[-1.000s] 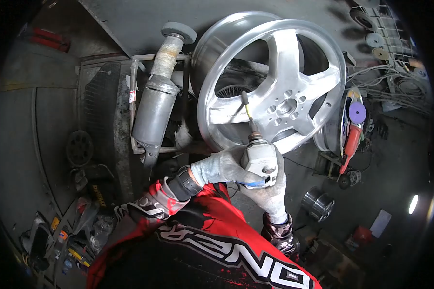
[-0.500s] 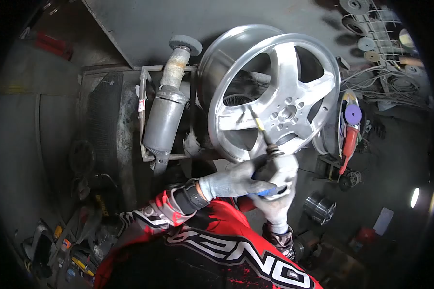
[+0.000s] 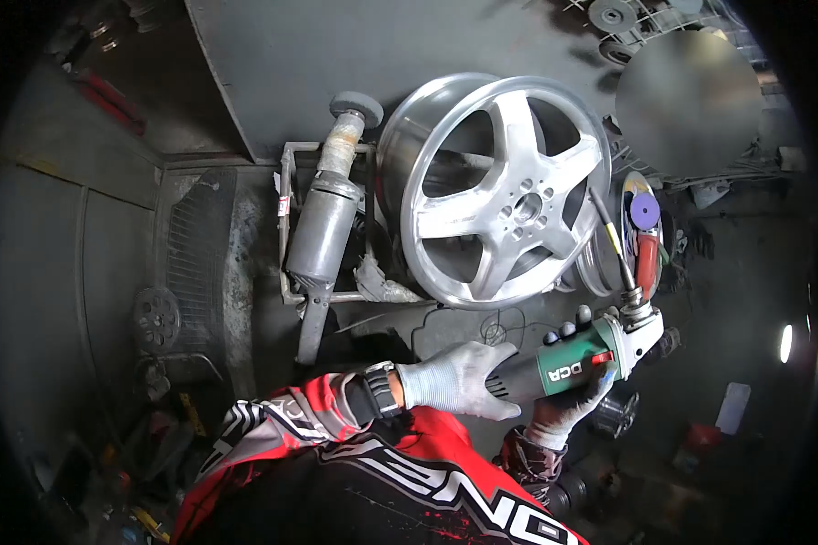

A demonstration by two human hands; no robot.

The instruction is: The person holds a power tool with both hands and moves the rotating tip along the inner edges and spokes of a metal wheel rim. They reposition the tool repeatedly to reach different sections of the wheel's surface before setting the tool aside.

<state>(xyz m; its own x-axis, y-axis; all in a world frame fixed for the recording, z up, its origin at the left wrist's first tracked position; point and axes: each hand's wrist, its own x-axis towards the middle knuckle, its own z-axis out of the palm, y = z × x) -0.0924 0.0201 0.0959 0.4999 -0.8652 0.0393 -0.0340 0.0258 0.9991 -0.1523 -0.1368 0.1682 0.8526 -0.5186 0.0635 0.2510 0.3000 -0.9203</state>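
Observation:
My right hand (image 3: 568, 409) wraps round the green body of a power tool (image 3: 568, 363), its thumb beside the red switch and its fingertips showing above. My left hand (image 3: 459, 377), gloved and with a black watch at the wrist, holds the dark rear end of the same tool. A long thin bit (image 3: 614, 241) points up and left from the tool's metal head, close to the rim's right edge. The silver five-spoke wheel (image 3: 511, 173) stands tilted behind the hands; neither hand touches it.
Left of the wheel, a grey cylindrical machine (image 3: 323, 232) with a round disc on top sits in a metal frame (image 3: 286, 227). A red tool with a purple disc (image 3: 644, 211) hangs at the right. Discs (image 3: 612, 15) line a wire rack. A blurred round patch covers the upper right.
The tool has moved right, and its bit has left the wheel's left spoke. My hands, bunched together before, are now apart along the tool. The view has shifted a little.

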